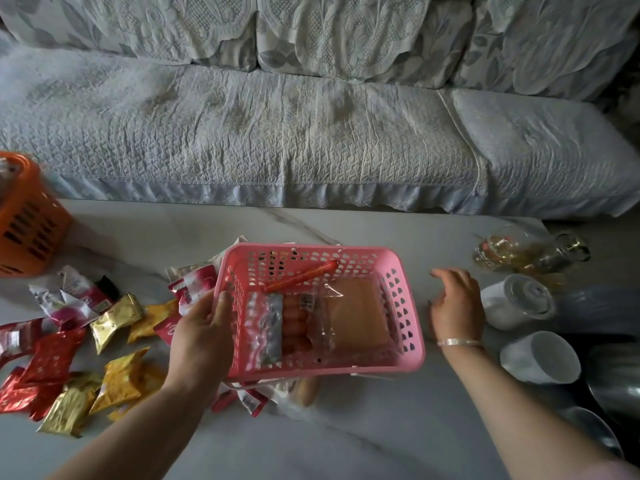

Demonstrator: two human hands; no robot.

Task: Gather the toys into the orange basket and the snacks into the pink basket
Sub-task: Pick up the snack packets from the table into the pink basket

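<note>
Marble table [363, 427] fronts quilt-covered sofa [311, 140].

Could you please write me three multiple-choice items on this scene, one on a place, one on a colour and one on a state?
1. Where does the orange basket stand?
A. at the table's far left edge
B. inside the pink basket
C. on the sofa

2. What colour is the single sausage stick in the pink basket?
A. blue
B. orange-red
C. white

3. What is the left hand doing?
A. lying flat on the table
B. holding a cup
C. gripping the pink basket's left rim

Answers:
1 A, it sits at the left edge of the marble table.
2 B, the stick lying aslant is orange-red.
3 C, its thumb hooks over the rim, while the right hand hovers open beside the basket.
</note>
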